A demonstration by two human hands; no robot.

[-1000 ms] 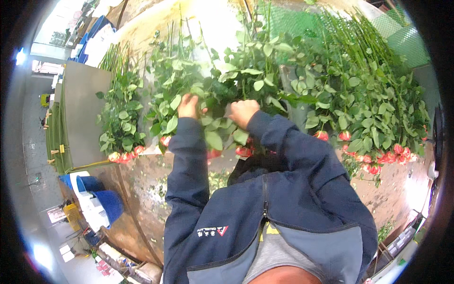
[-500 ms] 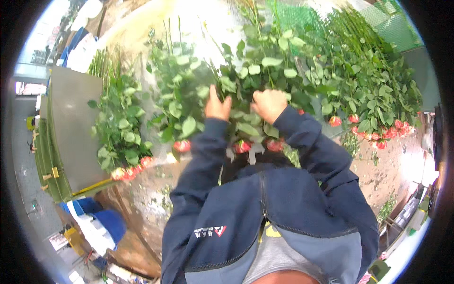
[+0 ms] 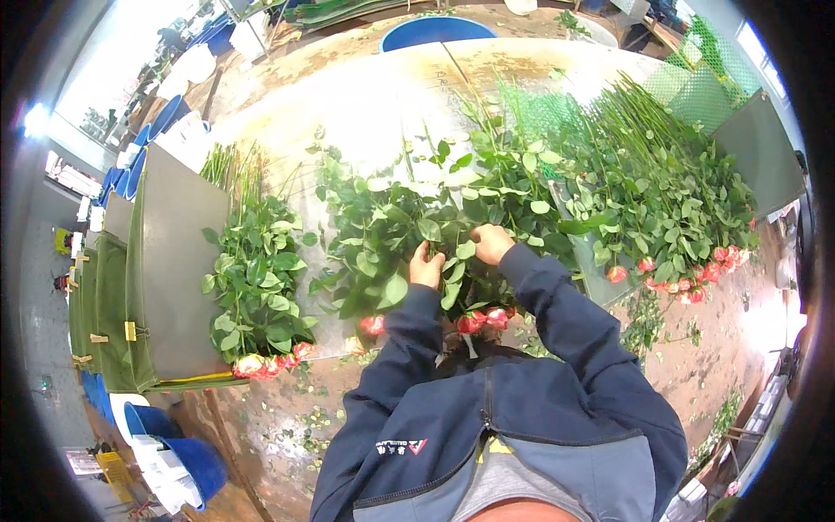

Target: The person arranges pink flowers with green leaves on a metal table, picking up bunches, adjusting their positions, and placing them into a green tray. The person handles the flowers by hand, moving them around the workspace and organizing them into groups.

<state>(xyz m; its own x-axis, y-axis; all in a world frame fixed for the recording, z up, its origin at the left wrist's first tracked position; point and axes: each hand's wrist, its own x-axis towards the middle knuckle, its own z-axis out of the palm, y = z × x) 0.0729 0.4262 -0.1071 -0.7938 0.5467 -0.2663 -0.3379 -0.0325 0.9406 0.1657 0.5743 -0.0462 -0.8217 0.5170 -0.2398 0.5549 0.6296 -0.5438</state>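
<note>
Leafy pink-red roses lie across the table with their blooms toward me. My left hand is among the leaves of the middle roses, its fingers curled round stems that the foliage partly hides. Close on its right, my right hand has its fingers bent in and closed on rose stems, with leaves covering the fingertips. Below and between my hands, two pink-red blooms hang side by side near my jacket. A single bloom shows beside my left sleeve.
A rose bunch lies at left beside an upright grey panel. At right is a larger bunch, with green netting near it. A blue tub stands beyond the table; blue buckets stand lower left.
The view has tilted up, so more of the far table shows. My hands have drawn closer together, and the two blooms between them now sit side by side.
</note>
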